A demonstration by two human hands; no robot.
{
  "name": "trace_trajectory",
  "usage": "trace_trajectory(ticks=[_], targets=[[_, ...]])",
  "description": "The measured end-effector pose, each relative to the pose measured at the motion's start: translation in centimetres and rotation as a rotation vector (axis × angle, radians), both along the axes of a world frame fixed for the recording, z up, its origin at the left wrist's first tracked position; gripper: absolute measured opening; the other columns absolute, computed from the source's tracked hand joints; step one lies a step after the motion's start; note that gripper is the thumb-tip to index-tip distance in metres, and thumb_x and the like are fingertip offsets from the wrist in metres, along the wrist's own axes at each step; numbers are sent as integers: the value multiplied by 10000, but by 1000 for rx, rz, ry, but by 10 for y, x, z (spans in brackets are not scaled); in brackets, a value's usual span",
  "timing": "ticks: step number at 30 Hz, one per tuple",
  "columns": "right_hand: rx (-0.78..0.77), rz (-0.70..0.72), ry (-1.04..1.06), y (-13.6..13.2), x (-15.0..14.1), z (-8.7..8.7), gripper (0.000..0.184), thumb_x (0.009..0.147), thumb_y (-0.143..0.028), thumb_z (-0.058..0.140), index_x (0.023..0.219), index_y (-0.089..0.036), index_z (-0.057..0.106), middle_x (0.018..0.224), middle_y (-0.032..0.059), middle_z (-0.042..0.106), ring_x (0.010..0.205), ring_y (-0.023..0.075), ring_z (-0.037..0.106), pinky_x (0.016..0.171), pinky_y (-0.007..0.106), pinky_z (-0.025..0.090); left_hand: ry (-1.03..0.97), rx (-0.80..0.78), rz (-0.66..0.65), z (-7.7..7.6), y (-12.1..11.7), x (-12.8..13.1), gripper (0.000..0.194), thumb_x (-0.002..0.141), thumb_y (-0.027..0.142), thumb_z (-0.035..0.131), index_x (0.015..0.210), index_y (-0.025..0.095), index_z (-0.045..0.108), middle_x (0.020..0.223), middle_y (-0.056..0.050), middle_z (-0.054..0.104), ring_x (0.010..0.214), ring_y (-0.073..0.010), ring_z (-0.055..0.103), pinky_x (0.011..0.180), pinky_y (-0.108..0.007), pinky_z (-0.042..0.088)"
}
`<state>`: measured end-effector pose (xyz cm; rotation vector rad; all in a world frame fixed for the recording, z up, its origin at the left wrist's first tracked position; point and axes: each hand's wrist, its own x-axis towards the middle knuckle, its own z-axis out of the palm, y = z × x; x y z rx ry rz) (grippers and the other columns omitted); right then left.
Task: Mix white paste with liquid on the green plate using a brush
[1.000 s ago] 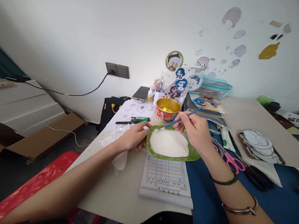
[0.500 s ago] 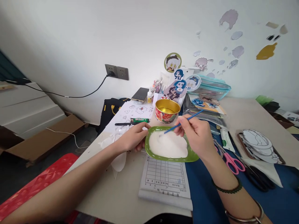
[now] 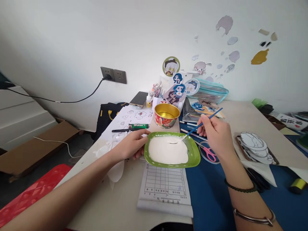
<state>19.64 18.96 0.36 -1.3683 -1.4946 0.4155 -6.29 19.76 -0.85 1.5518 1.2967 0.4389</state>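
Note:
A green oblong dish [image 3: 195, 158] holds a smooth white layer [image 3: 166, 152], whether powder or paste I cannot tell. My left hand [image 3: 133, 143] grips the dish's left rim, thumb on top and fingers underneath. Between the pinched thumb and fingers of my right hand [image 3: 218, 133] is a slim blue paintbrush [image 3: 204, 121], slanting down to the left. Its pale tip meets the right upper part of the white layer, beside a short curved groove. Just behind the dish stands a round tin [image 3: 166, 121], gold inside with a red patterned outside.
A printed form pad [image 3: 166, 189] lies below the dish. Pink-handled scissors [image 3: 209, 153] and pens are at its right, near a small tray of paper cutouts [image 3: 255, 147]. Crumpled white paper [image 3: 115, 170], a green marker [image 3: 138, 126] and a glue bottle [image 3: 148, 102] stand left.
My right hand has drawn the brush rightward across the white layer, leaving a groove. The left hand still holds the dish. The whole view has shifted slightly.

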Motion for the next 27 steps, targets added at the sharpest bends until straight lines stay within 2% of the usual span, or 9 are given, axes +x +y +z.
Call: trace_trajectory(ticks=[4,8,10,16,20,24,27], targets=[[-47,122,0,-2,4,3,389,898,-494,457,710,-184,600,557,6,607,501,115,557,507,222,444,15,2,33,2,-1,1,294,845,280,415,1100,170,512,421,73,454,340,-100,406,314,-172,327],[-64,58,21,-2,7,4,392,891,-491,474,676,-183,586,527,2,587,478,114,539,496,223,433,12,-38,19,4,-2,2,311,845,275,418,1119,159,509,416,69,454,344,-100,406,318,-173,321],[-84,80,35,-2,10,5,388,889,-493,475,683,-184,589,535,4,591,487,116,543,501,224,438,21,-41,12,4,-1,2,339,848,277,416,1151,151,501,409,71,447,346,-102,405,319,-175,322],[-106,43,50,-9,22,4,396,885,-507,477,687,-185,594,542,4,592,505,114,544,509,218,444,21,6,23,-5,3,-1,447,847,315,417,1262,152,444,429,80,464,342,-102,402,306,-178,327],[-101,-7,42,-11,27,3,402,886,-507,477,679,-183,593,528,-1,578,486,106,528,496,214,432,53,7,27,-3,3,-1,511,813,300,458,1294,130,424,419,91,459,344,-103,399,309,-181,330],[-119,50,69,-12,31,2,390,889,-500,477,698,-182,598,547,2,590,501,107,537,508,216,439,66,9,63,0,2,2,556,784,272,472,1312,106,417,405,106,432,324,-95,358,306,-185,311],[-105,1,76,-12,31,2,394,882,-505,488,681,-182,591,531,-3,578,487,101,525,497,211,427,73,40,89,-4,2,4,567,766,261,469,1312,108,437,420,106,424,320,-95,353,304,-193,295]])
